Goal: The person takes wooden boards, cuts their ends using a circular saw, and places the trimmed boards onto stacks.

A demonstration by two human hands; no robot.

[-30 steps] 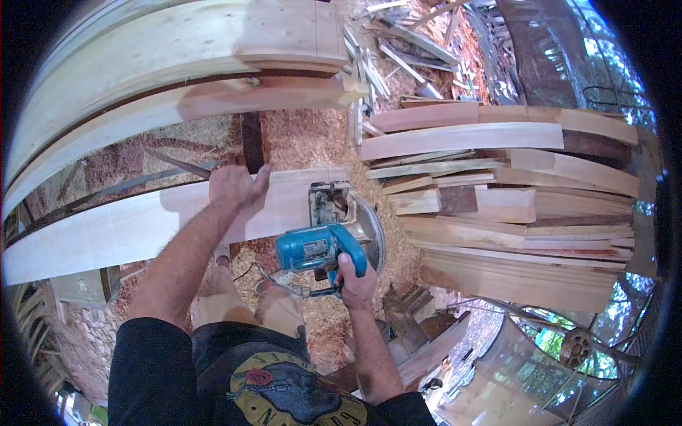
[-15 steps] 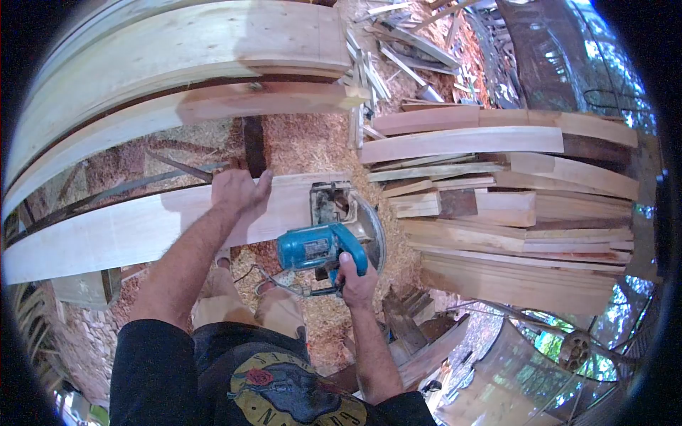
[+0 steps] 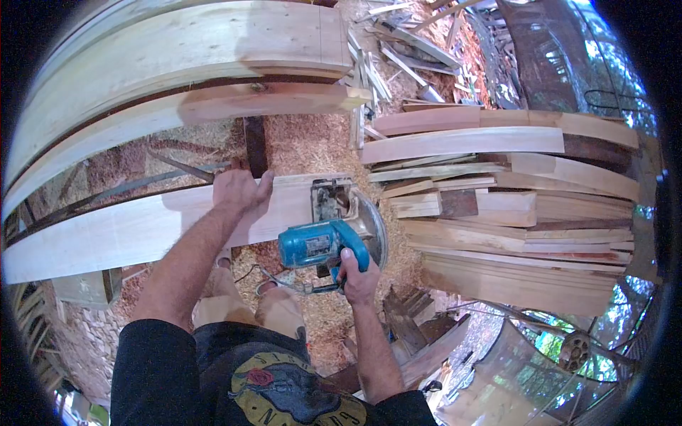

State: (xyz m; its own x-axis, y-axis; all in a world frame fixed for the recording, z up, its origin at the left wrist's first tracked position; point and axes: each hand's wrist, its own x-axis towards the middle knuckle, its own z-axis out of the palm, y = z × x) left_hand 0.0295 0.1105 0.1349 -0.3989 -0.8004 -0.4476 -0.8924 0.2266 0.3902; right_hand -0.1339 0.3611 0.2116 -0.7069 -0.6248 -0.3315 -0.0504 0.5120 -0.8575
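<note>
My right hand [image 3: 360, 275] is wrapped around the rear handle of a teal circular saw [image 3: 307, 243]. The saw's metal base rests on the right end of a long pale plank [image 3: 106, 232], and its round blade guard sits at the plank's end. My left hand [image 3: 240, 192] lies across the same plank, left of the saw, with fingers curled over the far edge and thumb pointing right. Those fingertips are partly hidden. A power cord [image 3: 266, 275] hangs below the saw near my legs.
Stacked boards [image 3: 504, 277] fill the right side. Wider planks [image 3: 192, 42] lie beyond the one under my hands. Sawdust [image 3: 305, 142] covers the ground, and wood offcuts [image 3: 412, 53] are scattered at the top. A dark crosspiece [image 3: 253, 145] runs beneath the planks.
The saw and my right hand have shifted very slightly to the right. My left hand keeps almost the same place on the plank.
</note>
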